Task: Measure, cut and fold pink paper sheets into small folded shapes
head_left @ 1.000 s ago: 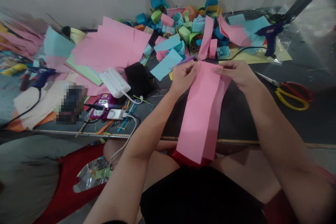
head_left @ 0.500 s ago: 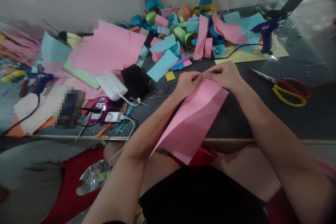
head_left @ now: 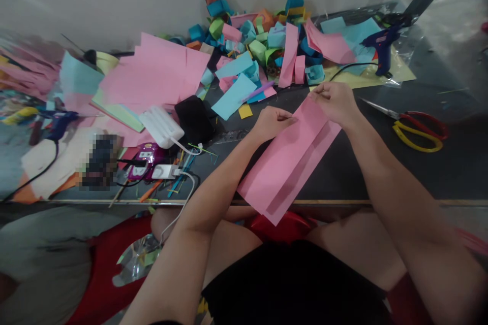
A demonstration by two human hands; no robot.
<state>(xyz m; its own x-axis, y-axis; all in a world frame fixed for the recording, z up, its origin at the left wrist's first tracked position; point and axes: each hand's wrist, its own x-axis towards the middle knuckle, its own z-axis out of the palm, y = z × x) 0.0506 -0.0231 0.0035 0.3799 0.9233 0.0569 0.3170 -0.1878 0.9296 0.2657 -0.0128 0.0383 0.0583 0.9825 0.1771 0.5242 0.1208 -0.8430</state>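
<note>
Left hand [head_left: 272, 123], centre of frame: pinching the upper left edge of a pink paper [head_left: 280, 155]. Right hand [head_left: 337, 104], right of centre: pinching its upper corner. Paper: slanting across the middle, doubled, the under layer showing along the right, the lower corner overhanging the table edge. Step, as judged: folding the sheet over itself; the next move seemingly calling for evening the edges before creasing. Change from half a second ago: fingertips now standing apart rather than meeting, two layers showing instead of one curling face. Surroundings: scissors [head_left: 396, 116] lying at right, folded paper pieces [head_left: 259, 51] crowding upper centre.
</note>
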